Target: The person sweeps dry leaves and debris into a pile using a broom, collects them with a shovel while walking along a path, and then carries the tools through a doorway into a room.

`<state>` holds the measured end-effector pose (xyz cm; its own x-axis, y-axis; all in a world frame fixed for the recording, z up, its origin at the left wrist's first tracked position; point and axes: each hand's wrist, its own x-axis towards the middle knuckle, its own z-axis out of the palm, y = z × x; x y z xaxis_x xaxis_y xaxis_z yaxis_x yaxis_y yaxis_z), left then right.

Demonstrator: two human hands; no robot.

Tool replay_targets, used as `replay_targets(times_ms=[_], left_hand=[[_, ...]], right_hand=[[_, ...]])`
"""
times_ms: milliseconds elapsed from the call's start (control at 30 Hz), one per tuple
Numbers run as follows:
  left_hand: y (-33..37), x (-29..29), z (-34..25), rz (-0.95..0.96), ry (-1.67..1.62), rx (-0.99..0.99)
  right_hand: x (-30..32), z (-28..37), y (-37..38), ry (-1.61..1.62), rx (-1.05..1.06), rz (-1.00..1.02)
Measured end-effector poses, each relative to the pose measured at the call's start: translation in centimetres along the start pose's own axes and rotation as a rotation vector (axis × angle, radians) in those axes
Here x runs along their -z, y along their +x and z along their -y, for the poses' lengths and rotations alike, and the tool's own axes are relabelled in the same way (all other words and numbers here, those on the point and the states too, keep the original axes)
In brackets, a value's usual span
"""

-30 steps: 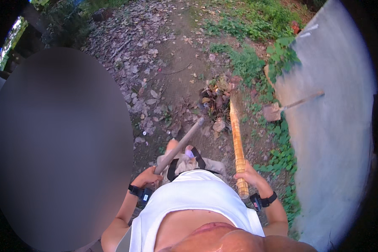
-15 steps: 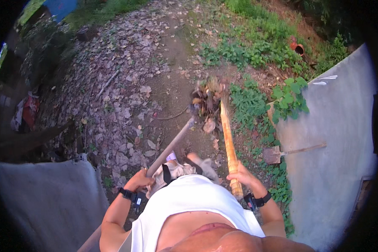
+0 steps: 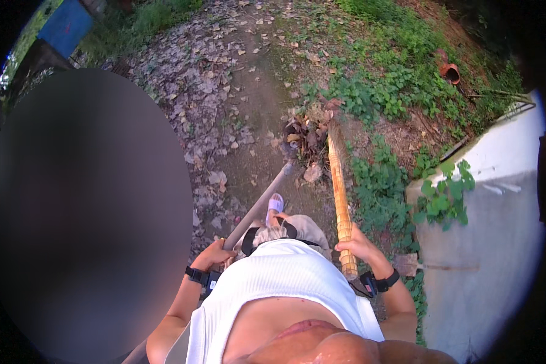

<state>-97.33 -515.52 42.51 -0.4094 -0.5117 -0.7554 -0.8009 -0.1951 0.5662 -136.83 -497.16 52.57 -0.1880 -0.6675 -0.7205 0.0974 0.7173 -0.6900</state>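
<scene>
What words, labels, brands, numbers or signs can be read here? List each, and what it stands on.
No text can be read.
Pale label on the black left-wrist device: too small to read.
Blue panel: no legible writing.

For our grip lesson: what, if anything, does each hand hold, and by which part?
The left hand grips a greyish pole by its shaft; the right hand grips a yellow banded handle near its closer end.
</scene>
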Motion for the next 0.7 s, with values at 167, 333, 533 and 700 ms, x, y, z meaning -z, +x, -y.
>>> replay_targets(times_ms=[167,333,533,700], left_hand=[[10.1,10.9,-7.4,0.117,-0.163,0.0],[21.4,22.8,-17.9,0.132,-0.24,0.089],[36.4,39.0,-30.0,0.018,-0.057,0.048],[48.7,51.3,-39.9,0.055,0.013,0.074]], right_hand=[[4.4,14.0,11.8,-0.111,0.041,0.018],[8.1,26.8,25.8,-0.06,-0.027,0.035],[11.3,44.6,41.5,-0.05,-0.003,-0.005],[15.9,57.6,52.7,-0.031,0.051,-0.034]])
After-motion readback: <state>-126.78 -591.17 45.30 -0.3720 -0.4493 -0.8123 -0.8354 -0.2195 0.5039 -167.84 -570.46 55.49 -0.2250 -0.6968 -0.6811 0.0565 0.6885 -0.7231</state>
